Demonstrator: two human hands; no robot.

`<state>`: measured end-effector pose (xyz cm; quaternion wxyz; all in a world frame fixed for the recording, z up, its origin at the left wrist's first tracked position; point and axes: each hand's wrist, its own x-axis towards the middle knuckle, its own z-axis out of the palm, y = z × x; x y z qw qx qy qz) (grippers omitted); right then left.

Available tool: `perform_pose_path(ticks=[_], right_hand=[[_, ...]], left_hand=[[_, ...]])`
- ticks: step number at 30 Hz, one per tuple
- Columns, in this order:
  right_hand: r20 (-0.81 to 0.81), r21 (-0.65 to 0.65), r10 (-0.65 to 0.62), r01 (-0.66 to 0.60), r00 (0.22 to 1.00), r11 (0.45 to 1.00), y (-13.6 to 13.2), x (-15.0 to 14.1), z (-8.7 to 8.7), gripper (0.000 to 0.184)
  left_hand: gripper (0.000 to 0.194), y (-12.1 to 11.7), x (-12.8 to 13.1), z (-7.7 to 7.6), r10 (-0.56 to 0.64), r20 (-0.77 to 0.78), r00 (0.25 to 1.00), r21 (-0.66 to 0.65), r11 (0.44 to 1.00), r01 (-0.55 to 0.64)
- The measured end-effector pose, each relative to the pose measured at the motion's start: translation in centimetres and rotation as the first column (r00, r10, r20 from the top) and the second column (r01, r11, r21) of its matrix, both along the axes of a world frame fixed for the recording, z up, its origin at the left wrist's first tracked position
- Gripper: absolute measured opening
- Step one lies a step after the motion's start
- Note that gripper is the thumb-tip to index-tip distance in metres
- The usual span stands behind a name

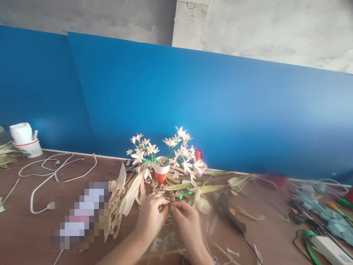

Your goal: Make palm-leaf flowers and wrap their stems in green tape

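My left hand (154, 213) is closed in a pinch at the table's front middle. My right hand (186, 220) pinches right beside it, the fingertips of both nearly touching. Between them shows a thin green strip (170, 205), mostly hidden by the fingers. Behind the hands, an orange-and-white paper cup (161, 172) holds green-stemmed flowers (180, 151) with pale, pointed petals. Dried corn husks (134, 193) lie to the left of the hands and around the cup. A curl of green ribbon (185, 194) rests just beyond my right hand.
A black glue gun (230, 213) with a cord lies at right. Farther right are a white power strip (331, 250) and blue crumpled material (325, 213). White cables (55, 173) and a paper bowl (29, 148) are at left. A blue partition (193, 99) stands behind.
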<state>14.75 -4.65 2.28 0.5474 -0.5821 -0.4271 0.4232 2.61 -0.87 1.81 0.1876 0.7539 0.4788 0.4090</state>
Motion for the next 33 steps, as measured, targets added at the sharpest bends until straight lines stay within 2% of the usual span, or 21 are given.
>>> perform_pose_path(ticks=[3, 6, 13, 19, 22, 26, 30, 33], right_hand=[[0.016, 0.022, -0.006, 0.006, 1.000, 1.000, 0.0, 0.0, -0.1, 0.019], [0.027, 0.026, 0.003, -0.004, 1.000, 1.000, 0.0, 0.1, 0.0, 0.022], [-0.032, 0.006, 0.060, -0.060, 0.998, 0.998, 0.2, 0.0, -0.2, 0.026], [-0.074, -0.003, -0.008, 0.008, 0.997, 1.000, 0.4, 0.2, -0.4, 0.034], [-0.083, 0.012, 0.009, -0.008, 0.996, 1.000, 0.5, 0.3, -0.4, 0.038], [-0.086, 0.039, 0.040, -0.036, 0.996, 0.999, 0.6, 0.7, -0.4, 0.039], [-0.092, 0.024, 0.057, -0.055, 0.994, 0.998, 0.8, 1.2, -0.5, 0.042], [-0.096, 0.023, 0.068, -0.066, 0.993, 0.998, 1.0, 1.4, -0.6, 0.043]], left_hand=[[0.015, 0.1, -0.1, 0.1, -0.019, 0.091, 0.996, -0.090, 0.996, 0.027], [0.014, 0.3, -0.2, 0.1, -0.014, 0.116, 0.993, -0.118, 0.993, 0.027], [0.013, 0.1, -0.1, 0.1, 0.008, 0.000, 1.000, -0.033, 0.999, -0.008], [0.015, -0.4, 0.1, -0.1, 0.024, -0.113, 0.993, 0.060, 0.998, -0.018], [0.016, -0.5, 0.2, -0.1, 0.018, -0.127, 0.992, 0.068, 0.998, -0.009], [0.016, -0.4, 0.1, 0.1, -0.033, -0.080, 0.996, -0.004, 0.999, 0.033], [0.015, 0.0, -0.2, 0.8, -0.145, 0.007, 0.989, -0.123, 0.982, 0.144], [0.016, 0.1, -0.5, 1.4, -0.184, -0.016, 0.983, -0.136, 0.974, 0.180]])
